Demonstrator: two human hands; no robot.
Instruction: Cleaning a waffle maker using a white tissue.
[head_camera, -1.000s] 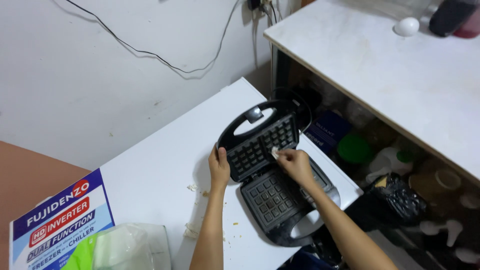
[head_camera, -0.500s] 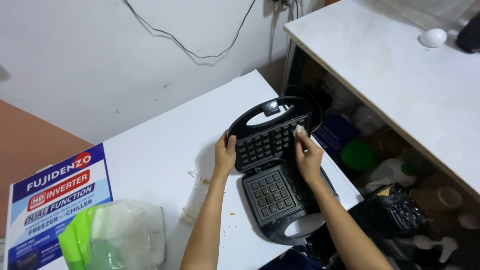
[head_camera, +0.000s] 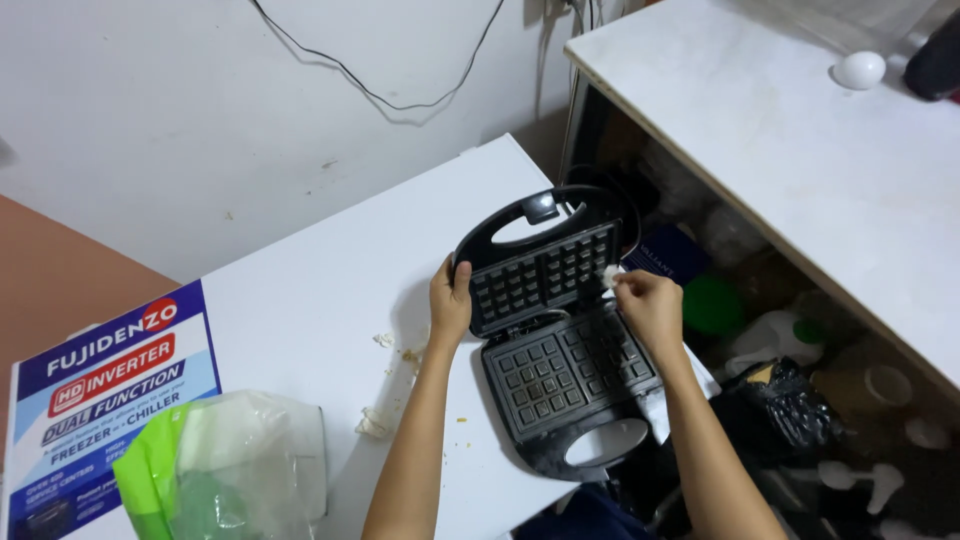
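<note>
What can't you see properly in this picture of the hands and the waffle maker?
- The white scrap in the right hand: head view, too small and mostly covered by the fingertips to tell what it is.
- The waffle maker lid's left edge: hidden under the left hand.
- The clear bag with its green part: cut off by the bottom edge, contents blurred.

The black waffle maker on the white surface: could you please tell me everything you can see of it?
The waffle maker is black, plastic-looking outside, lying open on the white surface near its right edge. Two hinged halves each carry a dark grid plate and a loop handle; the lid is tilted up at the back, the base lies flat, its handle toward the camera. The left hand grips the lid's left edge. The right hand presses a small white wad at the lid's right edge.
</note>
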